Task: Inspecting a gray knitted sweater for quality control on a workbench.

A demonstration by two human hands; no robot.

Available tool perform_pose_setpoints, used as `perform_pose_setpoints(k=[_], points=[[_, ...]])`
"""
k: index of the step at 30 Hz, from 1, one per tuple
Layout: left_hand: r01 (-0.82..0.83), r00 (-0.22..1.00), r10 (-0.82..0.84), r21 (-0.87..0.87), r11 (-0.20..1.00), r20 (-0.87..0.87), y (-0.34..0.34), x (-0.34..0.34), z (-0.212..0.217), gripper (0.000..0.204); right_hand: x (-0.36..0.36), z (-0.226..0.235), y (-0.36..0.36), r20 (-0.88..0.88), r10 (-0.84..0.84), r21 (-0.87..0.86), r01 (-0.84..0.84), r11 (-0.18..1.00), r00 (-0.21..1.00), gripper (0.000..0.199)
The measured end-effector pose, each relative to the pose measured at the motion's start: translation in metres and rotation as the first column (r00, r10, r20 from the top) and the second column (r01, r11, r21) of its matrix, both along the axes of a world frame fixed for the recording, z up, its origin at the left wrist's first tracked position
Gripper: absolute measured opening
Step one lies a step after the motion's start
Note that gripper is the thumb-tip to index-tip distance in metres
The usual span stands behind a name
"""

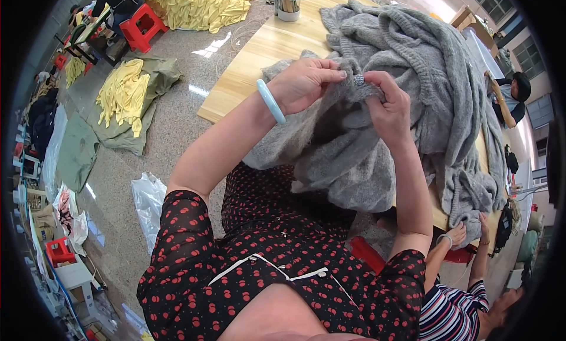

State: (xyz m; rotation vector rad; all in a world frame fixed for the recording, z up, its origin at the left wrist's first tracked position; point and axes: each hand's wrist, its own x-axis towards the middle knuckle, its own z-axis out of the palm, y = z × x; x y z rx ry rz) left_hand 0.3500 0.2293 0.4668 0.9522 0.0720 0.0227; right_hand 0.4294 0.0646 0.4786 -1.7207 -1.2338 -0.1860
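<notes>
My left hand (302, 86), with a pale blue bangle (270, 101) at its wrist, pinches the edge of a grey knitted sweater (354, 158) between thumb and fingers. Close beside it, my right hand (390, 108) is closed on the same edge, thumb and forefinger by a small sparkly button (358, 79). The rest of the sweater hangs from both hands over my lap and the table edge. A heap of similar grey knitwear (436, 75) with ribbed bands lies on the table just beyond.
The pale wooden table (259, 58) bears a cup of tools (289, 7). At lower right a person in stripes (451, 311) handles grey knitwear; another person (510, 99) sits across. Yellow garments (124, 90), a red stool (142, 27) and a plastic bag (147, 199) are on the floor.
</notes>
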Motion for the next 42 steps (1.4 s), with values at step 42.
perform_pose_setpoints(k=[42], points=[[-0.061,0.973,-0.022,0.349,0.935,0.23,-0.001,-0.026,0.108,0.012,-0.037,0.092,-0.023,-0.124,-0.088,-0.214,0.06,0.975,0.988,0.028]])
